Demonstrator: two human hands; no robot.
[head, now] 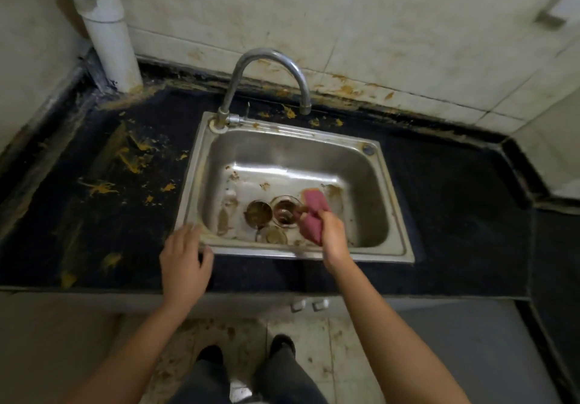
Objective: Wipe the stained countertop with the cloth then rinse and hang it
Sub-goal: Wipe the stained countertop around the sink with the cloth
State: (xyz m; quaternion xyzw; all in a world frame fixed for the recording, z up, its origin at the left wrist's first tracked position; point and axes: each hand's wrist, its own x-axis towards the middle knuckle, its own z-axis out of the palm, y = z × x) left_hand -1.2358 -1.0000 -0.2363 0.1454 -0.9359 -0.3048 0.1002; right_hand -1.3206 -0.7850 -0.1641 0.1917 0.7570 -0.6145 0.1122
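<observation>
Fingers: right hand (334, 234) clamped on cloth (314, 212) — left hand (183, 256) spread | sink (282, 149) — strainer (259, 212) inside

Crumpled pink cloth (314, 215) inside sink (389, 215)

You face a dark blue-black stone countertop (455, 199) splashed with mustard-yellow stains (133, 160). The rectangular steel sink (351, 165) is dull silver, smeared brown. The crumpled fabric cloth (314, 215) is dusty pink; the round plastic pipe (114, 49), white.

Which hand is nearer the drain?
Right. The right hand, holding the cloth, is inside the sink just right of the drain; the left hand is at the sink's near left corner.
</observation>
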